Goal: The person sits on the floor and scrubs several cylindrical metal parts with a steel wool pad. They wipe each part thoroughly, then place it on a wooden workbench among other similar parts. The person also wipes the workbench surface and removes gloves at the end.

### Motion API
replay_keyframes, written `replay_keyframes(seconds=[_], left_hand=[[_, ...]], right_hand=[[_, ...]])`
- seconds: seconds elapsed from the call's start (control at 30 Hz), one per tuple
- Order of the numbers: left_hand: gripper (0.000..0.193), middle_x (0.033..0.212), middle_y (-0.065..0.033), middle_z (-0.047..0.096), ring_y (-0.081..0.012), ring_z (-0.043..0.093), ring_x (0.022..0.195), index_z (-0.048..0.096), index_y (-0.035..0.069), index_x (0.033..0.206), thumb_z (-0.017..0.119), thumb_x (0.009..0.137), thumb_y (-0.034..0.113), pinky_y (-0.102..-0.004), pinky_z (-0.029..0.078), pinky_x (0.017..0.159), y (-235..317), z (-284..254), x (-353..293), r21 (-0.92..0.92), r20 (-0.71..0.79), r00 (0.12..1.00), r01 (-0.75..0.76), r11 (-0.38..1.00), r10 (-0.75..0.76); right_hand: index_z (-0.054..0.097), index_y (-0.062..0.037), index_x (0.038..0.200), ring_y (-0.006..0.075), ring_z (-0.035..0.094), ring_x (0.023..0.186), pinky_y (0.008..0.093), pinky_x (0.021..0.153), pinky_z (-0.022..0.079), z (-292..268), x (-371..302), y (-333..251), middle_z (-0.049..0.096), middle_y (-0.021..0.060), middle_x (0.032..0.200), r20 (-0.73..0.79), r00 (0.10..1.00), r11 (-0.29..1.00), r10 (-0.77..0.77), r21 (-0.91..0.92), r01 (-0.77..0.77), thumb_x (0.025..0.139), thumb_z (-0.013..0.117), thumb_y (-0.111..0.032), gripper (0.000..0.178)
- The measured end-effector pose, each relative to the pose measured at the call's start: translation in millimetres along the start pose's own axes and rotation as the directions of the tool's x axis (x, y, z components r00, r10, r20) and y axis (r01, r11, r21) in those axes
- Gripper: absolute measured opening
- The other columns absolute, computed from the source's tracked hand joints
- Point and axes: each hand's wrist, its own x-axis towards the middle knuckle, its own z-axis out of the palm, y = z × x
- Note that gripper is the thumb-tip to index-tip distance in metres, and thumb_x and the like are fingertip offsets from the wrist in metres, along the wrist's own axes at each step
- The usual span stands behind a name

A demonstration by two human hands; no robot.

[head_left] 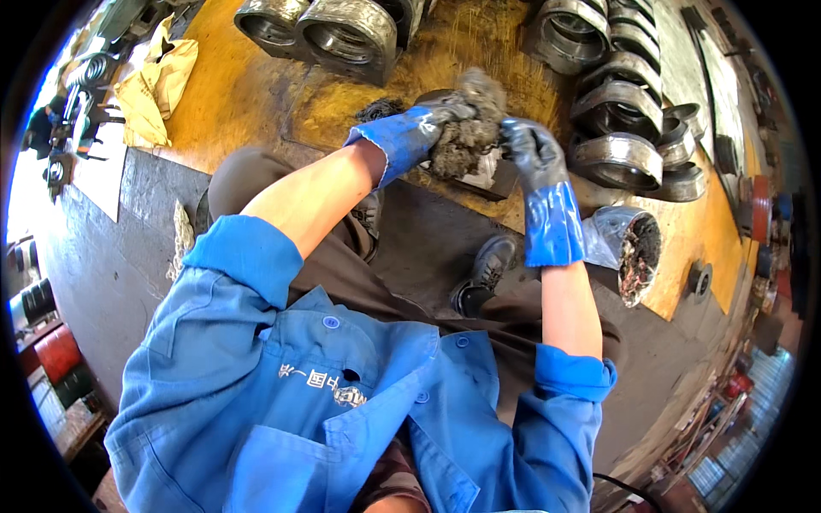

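My left hand (419,132), in a blue rubber glove with blackened fingers, is closed on a dirty grey-brown wad of cotton waste (466,141). The loose fibres bulge up past the fingertips. Under the wad sits a metal piece (487,173), mostly hidden, with a shiny face showing at its lower right. My right hand (534,158), gloved the same way, is at the wad's right edge with its fingers curled. What these fingers hold, if anything, is hidden. A small dark clump of fibre (380,109) lies just left of the left glove.
Machined metal rings with bases (349,38) stand at the far left of the oily wooden board (231,94). Several more rings (617,158) line up at right. A plastic-wrapped bundle of dirty scraps (637,248) lies nearer. Brown paper (158,85) is at left.
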Motion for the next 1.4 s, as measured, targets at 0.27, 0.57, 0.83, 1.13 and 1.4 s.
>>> replay_keyframes(seconds=[0.27, 0.57, 0.83, 1.13, 1.4], left_hand=[[0.019, 0.087, -0.0157, 0.071, -0.0321, 0.068, 0.084, 0.074, 0.005, 0.092, 0.057, 0.089, 0.012, -0.0431, 0.053, 0.075, -109.0, 115.6, 63.6, 0.596, 0.353, 0.935, -0.199, 0.778, -0.031], [0.018, 0.089, -0.0155, 0.071, -0.0304, 0.065, 0.083, 0.074, 0.009, 0.087, 0.056, 0.085, 0.013, -0.0391, 0.049, 0.073, -124.8, 222.6, 188.4, 0.777, -0.399, 0.815, 0.057, 0.627, 0.419], [0.026, 0.109, -0.0129, 0.072, -0.0260, 0.067, 0.101, 0.071, 0.008, 0.112, 0.071, 0.086, 0.012, -0.0360, 0.051, 0.089, -143.3, 270.5, 182.0, -0.636, 0.312, 0.942, 0.301, 0.710, -0.121], [0.020, 0.090, -0.0084, 0.072, -0.0278, 0.067, 0.092, 0.075, 0.015, 0.082, 0.056, 0.090, 0.017, -0.0462, 0.049, 0.085, -144.9, 154.2, 213.2, 0.451, 0.873, 0.443, -0.893, 0.010, 0.205], [0.038, 0.123, -0.0116, 0.070, -0.0276, 0.065, 0.117, 0.061, 0.009, 0.136, 0.055, 0.099, 0.014, -0.0364, 0.051, 0.101, -105.5, 199.3, 166.5, 0.187, 0.666, 0.744, -0.240, 0.953, 0.056]], right_hand=[[0.065, -0.0009, 0.111, 0.0320, 0.066, 0.087, 0.0424, 0.078, 0.052, -64.1, 23.5, 148.5, 0.071, 0.0182, 0.096, -0.507, 0.858, 0.809, -0.081, -0.536, -0.240, 0.102, 0.056, -0.042, 0.043], [0.061, 0.0001, 0.120, 0.0466, 0.065, 0.094, 0.0482, 0.084, 0.055, -23.2, 41.8, 180.7, 0.070, 0.0248, 0.105, -0.679, 0.724, 0.627, -0.125, -0.619, -0.473, 0.098, 0.058, -0.033, 0.040], [0.057, -0.0009, 0.127, 0.0486, 0.064, 0.104, 0.0537, 0.093, 0.051, -8.6, 37.6, 143.7, 0.066, 0.0310, 0.113, -0.658, 0.752, 0.536, -0.042, -0.650, -0.539, 0.096, 0.059, -0.037, 0.048], [0.058, -0.0048, 0.121, 0.0491, 0.062, 0.107, 0.0557, 0.093, 0.051, -16.8, 35.0, 148.7, 0.067, 0.0282, 0.113, -0.709, 0.703, 0.497, 0.049, -0.593, -0.633, 0.096, 0.056, -0.045, 0.047], [0.054, -0.0065, 0.136, 0.0449, 0.061, 0.117, 0.0525, 0.102, 0.048, -23.6, 29.7, 143.5, 0.064, 0.0253, 0.126, -0.704, 0.697, 0.512, 0.140, -0.551, -0.659, 0.097, 0.054, -0.049, 0.058]])
